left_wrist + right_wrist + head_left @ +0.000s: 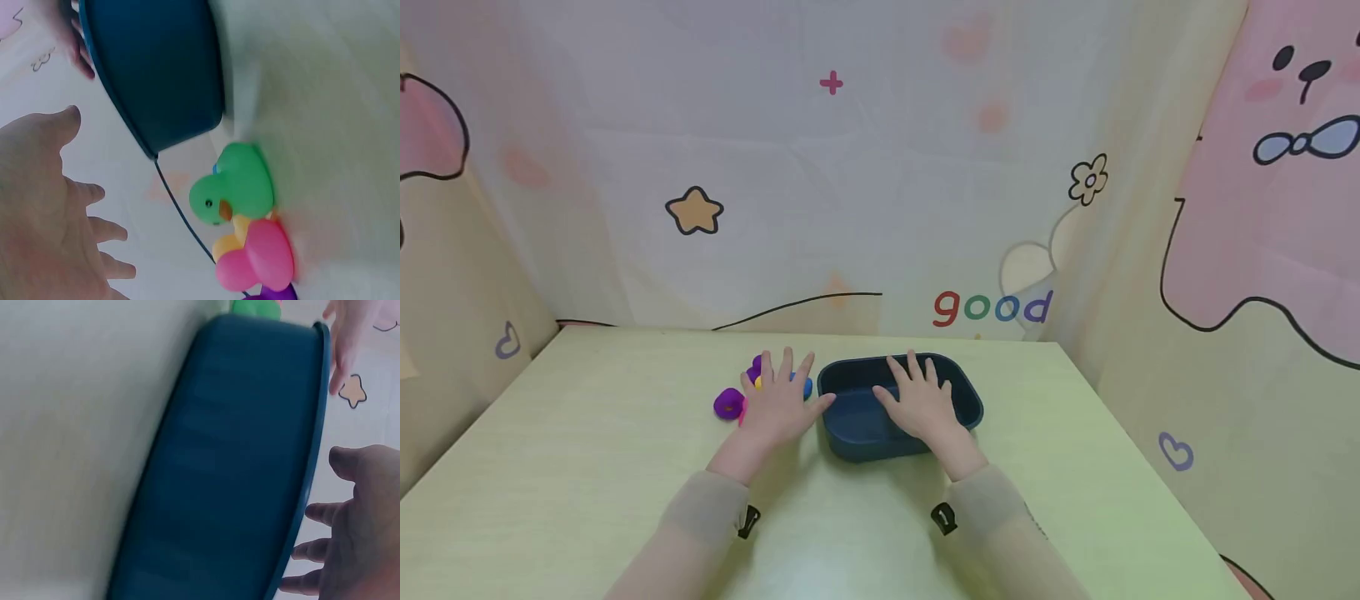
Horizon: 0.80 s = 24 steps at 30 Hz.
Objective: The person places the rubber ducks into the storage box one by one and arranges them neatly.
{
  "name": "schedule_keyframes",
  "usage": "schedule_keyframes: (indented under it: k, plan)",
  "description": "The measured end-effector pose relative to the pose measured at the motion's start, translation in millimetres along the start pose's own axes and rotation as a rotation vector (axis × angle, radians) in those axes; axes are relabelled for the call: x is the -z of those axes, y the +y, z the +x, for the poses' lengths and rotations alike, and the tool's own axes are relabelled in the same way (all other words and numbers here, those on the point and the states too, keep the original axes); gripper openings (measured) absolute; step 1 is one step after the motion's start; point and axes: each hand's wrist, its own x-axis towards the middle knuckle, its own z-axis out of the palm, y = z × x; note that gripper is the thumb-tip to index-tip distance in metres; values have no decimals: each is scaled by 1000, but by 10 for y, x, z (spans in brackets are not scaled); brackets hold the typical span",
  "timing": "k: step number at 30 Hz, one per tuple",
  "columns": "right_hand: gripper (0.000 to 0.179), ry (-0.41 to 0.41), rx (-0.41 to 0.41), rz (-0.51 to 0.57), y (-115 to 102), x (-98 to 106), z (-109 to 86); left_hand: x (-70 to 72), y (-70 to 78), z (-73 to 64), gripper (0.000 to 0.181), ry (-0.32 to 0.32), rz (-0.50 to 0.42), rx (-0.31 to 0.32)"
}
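Note:
My left hand (778,408) hovers with spread fingers above a group of rubber ducks, holding nothing. In the left wrist view a green duck (240,181) and a pink duck (269,256) sit side by side, with yellow and purple ones partly hidden. A purple duck (728,404) shows left of that hand in the head view, and a blue one (807,388) peeks out at its right. Over the dark blue bin (857,450) my right hand (921,408) is held, fingers spread and grasping nothing. The bin's visible inside has nothing in it.
The bin and ducks stand on a pale tabletop (587,467). Behind it hangs a printed cloth (880,192) with a star and the word "good". More printed cloth (1187,400) borders the right side.

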Motion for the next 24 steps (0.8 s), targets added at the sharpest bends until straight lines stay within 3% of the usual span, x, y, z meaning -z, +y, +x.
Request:
schedule_keyframes:
  k: [10, 17, 24]
  plan:
    - [67, 29, -62, 26, 292, 229, 121, 144, -181, 28, 82, 11, -100, 13]
    - [64, 85, -106, 70, 592, 358, 213, 195, -347, 50, 82, 11, -155, 59]
    - [61, 100, -145, 196, 896, 446, 266, 251, -465, 42, 83, 1, -223, 96]
